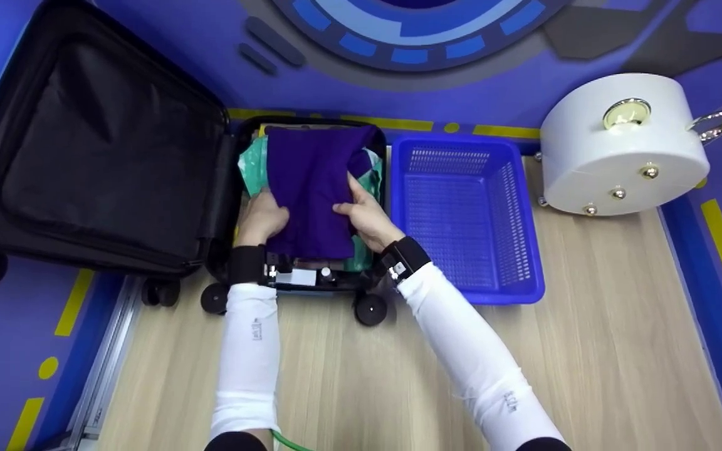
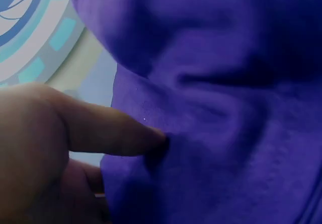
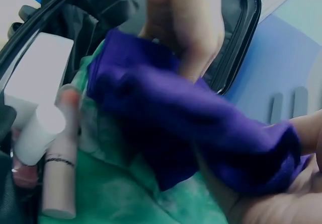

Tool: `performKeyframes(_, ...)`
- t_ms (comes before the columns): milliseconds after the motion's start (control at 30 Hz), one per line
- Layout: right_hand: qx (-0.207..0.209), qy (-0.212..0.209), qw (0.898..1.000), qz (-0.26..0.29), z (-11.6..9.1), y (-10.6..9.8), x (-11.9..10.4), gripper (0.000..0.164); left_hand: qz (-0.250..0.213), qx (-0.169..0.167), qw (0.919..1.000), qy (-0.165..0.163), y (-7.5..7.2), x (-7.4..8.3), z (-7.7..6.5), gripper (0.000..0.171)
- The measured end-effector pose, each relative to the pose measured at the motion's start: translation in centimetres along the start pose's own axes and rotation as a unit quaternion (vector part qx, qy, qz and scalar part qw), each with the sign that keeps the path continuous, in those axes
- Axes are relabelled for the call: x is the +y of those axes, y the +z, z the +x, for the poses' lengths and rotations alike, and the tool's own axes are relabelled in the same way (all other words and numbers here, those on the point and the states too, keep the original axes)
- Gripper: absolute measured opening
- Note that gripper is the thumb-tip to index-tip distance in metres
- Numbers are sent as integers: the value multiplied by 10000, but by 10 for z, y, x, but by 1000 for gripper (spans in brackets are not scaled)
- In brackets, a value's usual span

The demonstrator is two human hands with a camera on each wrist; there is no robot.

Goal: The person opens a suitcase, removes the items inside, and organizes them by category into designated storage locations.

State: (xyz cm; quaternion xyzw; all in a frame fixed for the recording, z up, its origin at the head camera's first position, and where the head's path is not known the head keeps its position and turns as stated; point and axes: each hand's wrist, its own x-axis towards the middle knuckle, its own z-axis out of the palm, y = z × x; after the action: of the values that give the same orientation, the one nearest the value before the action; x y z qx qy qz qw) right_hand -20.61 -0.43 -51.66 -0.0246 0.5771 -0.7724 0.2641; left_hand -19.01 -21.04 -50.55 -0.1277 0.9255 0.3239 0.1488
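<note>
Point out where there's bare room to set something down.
Bare room: inside the blue basket; the wooden floor between basket, white case and right-hand wall. The suitcase is crowded in its right half: left hand and right hand grip purple cloth over green material.

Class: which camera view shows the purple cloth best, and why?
The head view: it shows most of the purple cloth over the suitcase, between the left hand and right hand. The left wrist view gives only a close-up cut off by the frame; the right wrist view shows it bunched, partly hidden by the hands.
</note>
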Motion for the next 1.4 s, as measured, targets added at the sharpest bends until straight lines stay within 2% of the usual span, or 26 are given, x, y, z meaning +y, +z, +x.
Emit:
performKeyframes(133,-92,-306,9994,144,-2,-1,-9,79,-372,-200,9986,323,4,2,0,70)
performKeyframes(267,-145,-501,9983,273,-9,-1,-22,79,-792,-346,9953,444,6,9,0,75)
performKeyframes(367,-116,-577,9980,244,-16,-3,-32,79,-1327,-423,9886,570,5,13,-1,73)
performKeyframes(433,-50,-647,9977,199,-23,-7,-38,79,-1771,-487,9805,705,5,17,-3,70)
performKeyframes(533,87,-773,9966,268,-34,-18,-47,80,-2548,-530,9610,933,4,25,-7,65)
performKeyframes(667,327,-931,9943,414,-56,-42,-61,81,-3189,-479,9364,1382,2,49,-19,64)
performKeyframes(767,522,-1049,9920,472,-76,-64,-69,82,-3332,-353,9211,1984,6,71,-29,74)
performKeyframes(900,699,-1258,9888,399,-99,-89,-77,79,-3125,18,9043,2910,23,96,-40,75)
performKeyframes(967,751,-1344,9877,278,-108,-101,-80,72,-2898,162,9051,3106,33,107,-43,67)
performKeyframes(1033,866,-1377,9867,20,-113,-114,-83,67,-2645,154,9138,3080,44,117,-46,60)
performKeyframes(1100,1046,-1325,9851,-316,-116,-129,-84,64,-2409,-7,9253,2930,54,125,-48,58)
performKeyframes(1233,1513,-998,9777,-1065,-115,-160,-79,69,-1845,-627,9423,2723,76,137,-47,74)
performKeyframes(1333,1738,-633,9710,-1516,-112,-181,-67,74,-1260,-1141,9494,2642,91,142,-41,85)
performKeyframes(1400,1784,-381,9628,-1992,-110,-193,-56,76,-676,-1503,9524,2564,101,145,-36,88)
